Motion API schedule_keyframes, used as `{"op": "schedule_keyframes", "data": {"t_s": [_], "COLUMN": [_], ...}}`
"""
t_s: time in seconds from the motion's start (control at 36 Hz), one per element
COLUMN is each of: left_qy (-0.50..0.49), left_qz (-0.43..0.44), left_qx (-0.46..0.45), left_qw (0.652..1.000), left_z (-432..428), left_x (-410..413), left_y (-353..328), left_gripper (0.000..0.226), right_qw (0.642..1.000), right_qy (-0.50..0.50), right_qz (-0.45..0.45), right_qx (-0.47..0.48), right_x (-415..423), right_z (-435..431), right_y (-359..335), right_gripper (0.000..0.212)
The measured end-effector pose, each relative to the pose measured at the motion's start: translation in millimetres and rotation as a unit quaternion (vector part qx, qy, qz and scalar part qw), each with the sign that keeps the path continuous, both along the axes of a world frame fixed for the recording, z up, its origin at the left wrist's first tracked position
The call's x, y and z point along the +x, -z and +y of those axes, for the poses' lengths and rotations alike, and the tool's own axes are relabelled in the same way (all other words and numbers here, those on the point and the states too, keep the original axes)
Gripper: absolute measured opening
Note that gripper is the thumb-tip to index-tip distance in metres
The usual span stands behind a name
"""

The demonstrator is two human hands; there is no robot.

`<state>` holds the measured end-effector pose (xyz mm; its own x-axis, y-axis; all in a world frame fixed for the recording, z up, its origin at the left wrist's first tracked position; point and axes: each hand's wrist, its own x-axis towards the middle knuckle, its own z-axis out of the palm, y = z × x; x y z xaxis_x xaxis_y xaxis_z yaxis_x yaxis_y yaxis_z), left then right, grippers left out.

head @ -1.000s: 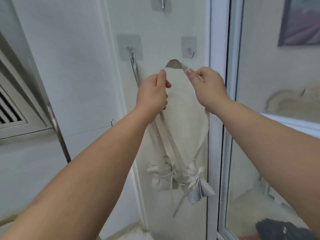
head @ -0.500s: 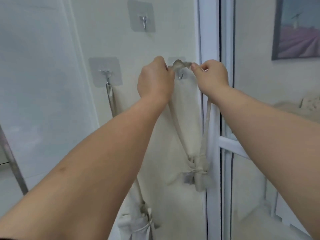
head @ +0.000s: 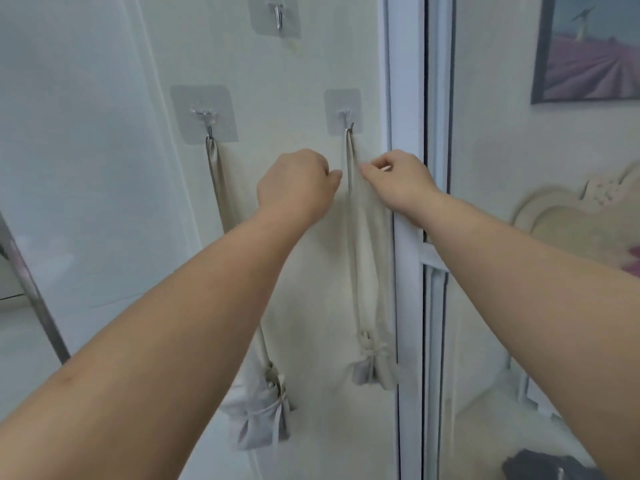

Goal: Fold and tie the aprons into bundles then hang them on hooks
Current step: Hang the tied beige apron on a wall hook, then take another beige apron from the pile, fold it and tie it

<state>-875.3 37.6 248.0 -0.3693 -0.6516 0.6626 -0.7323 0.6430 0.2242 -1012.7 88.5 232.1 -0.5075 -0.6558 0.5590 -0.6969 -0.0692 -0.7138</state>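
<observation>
We've got two apron bundles up on the wall (head: 104,168) now. Taking the right hook (head: 349,124) as our landmark: the second apron (head: 367,258) hangs straight down from it, long axis vertical, with its tied bundle at the bottom, right against the door frame (head: 403,202). The first apron (head: 258,407) hangs from the left hook (head: 209,128), off to the left of our landmark and reaching lower. A third hook (head: 279,15) sits empty up and to the left.

Our hands are just below the right hook, either side of the strap. The left hand (head: 294,188) is curled closed just left of it (can't tell if it's actually pinching cloth). The right hand (head: 398,181) has fingertips together at the strap's right edge, and looks nearer. No containers here. Letting go looks like the next step.
</observation>
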Motion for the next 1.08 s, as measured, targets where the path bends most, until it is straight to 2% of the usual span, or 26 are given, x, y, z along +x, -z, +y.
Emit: {"op": "schedule_keyframes", "data": {"t_s": [0.11,0.39,0.47,0.58,0.67,0.86,0.92,1.08], "left_qy": [0.022,0.038,0.044,0.009,-0.036,-0.117,-0.121,-0.138], "left_qz": [0.004,0.151,0.17,0.149,0.17,0.25,0.269,0.226], "left_qx": [0.002,-0.014,-0.028,-0.024,-0.004,0.072,0.11,0.275], "left_qw": [1.0,0.988,0.984,0.988,0.985,0.958,0.949,0.924], "left_z": [15,39,42,43,37,36,37,34], "left_x": [27,111,144,197,254,402,443,586], "left_y": [6,42,56,74,83,108,118,158], "left_gripper": [0.024,0.021,0.02,0.02,0.019,0.026,0.022,0.011], "right_qw": [0.999,0.99,0.986,0.981,0.974,0.954,0.948,0.912], "right_qy": [-0.016,-0.124,-0.154,-0.19,-0.225,-0.298,-0.314,-0.39], "right_qz": [0.001,-0.011,-0.02,-0.03,-0.034,-0.036,-0.039,-0.045], "right_qx": [-0.042,-0.059,-0.054,-0.032,-0.015,0.022,0.045,0.119], "right_x": [20,118,151,195,243,386,425,566], "right_z": [16,23,19,12,3,-21,-28,-52], "right_y": [2,28,38,49,57,88,101,151], "right_gripper": [0.02,0.014,0.013,0.017,0.016,0.024,0.019,0.012]}}
